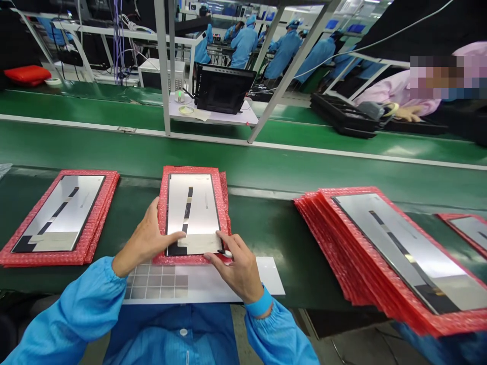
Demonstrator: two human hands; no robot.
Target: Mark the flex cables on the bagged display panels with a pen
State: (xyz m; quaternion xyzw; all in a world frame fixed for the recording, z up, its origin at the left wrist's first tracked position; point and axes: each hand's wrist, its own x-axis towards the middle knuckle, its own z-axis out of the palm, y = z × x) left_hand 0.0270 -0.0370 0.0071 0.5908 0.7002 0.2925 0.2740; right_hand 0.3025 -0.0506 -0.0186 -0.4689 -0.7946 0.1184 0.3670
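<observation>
An LCD panel (205, 213) with a silver back and a dark ribbon cable lies on red bubble-wrap sheets (163, 203) in front of me. My left hand (146, 238) holds its left side, the thumb lying across the lower part and the fingers along the bubble-wrap edge. At the lower right corner, my right hand (238, 263) pinches a small white pen-like tool (227, 253) with a black end. The right index fingertip touches the panel's edge. Under the near edge lies a white sheet (266, 276) with a grid of grey stickers (158, 284).
Another panel (83, 203) on red bubble wrap lies left. A tall, leaning stack of bubble-wrapped panels (342, 253) stands right, with another panel (472, 228) beyond. Behind the green bench are metal posts (162, 66), a black monitor (224, 88), black trays (342, 114) and co-workers.
</observation>
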